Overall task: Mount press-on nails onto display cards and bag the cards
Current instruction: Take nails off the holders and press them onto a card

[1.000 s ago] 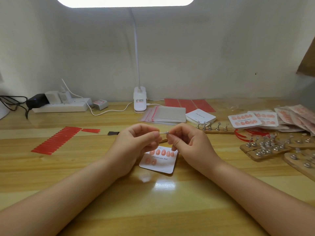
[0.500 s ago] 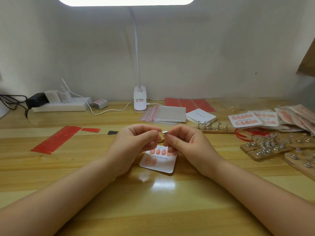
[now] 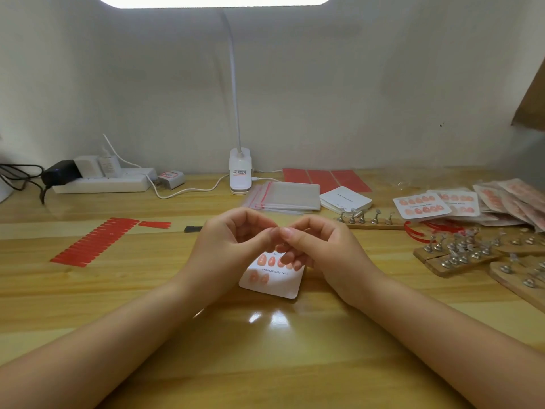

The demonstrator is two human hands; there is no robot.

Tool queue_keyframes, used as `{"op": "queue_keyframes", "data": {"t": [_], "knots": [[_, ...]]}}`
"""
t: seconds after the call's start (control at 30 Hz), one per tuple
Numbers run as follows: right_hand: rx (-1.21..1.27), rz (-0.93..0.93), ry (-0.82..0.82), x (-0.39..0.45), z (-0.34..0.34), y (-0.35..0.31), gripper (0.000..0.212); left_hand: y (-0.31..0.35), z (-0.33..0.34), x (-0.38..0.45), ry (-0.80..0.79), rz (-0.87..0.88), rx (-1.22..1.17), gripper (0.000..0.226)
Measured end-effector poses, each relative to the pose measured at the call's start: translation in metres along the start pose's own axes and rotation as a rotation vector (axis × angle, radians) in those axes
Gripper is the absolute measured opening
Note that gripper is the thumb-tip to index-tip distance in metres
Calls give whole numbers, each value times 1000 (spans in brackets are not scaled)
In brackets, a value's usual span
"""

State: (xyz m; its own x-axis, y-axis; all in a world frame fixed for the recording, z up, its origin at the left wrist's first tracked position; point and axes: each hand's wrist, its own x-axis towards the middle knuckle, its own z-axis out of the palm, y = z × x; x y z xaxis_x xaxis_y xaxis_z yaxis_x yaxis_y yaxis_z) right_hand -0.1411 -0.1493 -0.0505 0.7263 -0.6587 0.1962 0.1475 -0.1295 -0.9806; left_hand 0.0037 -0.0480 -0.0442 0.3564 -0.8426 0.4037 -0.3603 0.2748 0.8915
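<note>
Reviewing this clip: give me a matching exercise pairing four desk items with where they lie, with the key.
Things:
1. red strips
2. display card
3. clear bags
4. power strip

Places:
A. under the hands
B. back left, by the wall
C. just right of the lamp base
D. left of the hands, in a slanting row

Pairs: 1-D, 2-A, 3-C, 4-B

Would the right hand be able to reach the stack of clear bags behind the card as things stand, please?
Probably yes. The stack of clear bags lies just beyond the right hand on bare table, with nothing between. But its fingers are pinched together with the left hand, seemingly on something small, so they would need freeing.
</note>
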Motion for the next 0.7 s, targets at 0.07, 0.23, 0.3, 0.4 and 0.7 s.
{"op": "queue_keyframes", "data": {"t": [0.07,0.23,0.3,0.4,0.7], "knots": [[17,15,2,0,0,-1,8,0,0,1,6,-17,-14,20],[36,17,0,0,3,-4,5,1,1,-2,-15,-26,-14,24],[28,13,9,0,3,-4,10,2,1,-2,-9,-31,-16,24],[-16,10,23,0,3,-6,9,2,2,-1,-3,-49,-8,24],[-334,-117,58,-5,3,-8,12,0,2,-1,19,52,193,14]]}}
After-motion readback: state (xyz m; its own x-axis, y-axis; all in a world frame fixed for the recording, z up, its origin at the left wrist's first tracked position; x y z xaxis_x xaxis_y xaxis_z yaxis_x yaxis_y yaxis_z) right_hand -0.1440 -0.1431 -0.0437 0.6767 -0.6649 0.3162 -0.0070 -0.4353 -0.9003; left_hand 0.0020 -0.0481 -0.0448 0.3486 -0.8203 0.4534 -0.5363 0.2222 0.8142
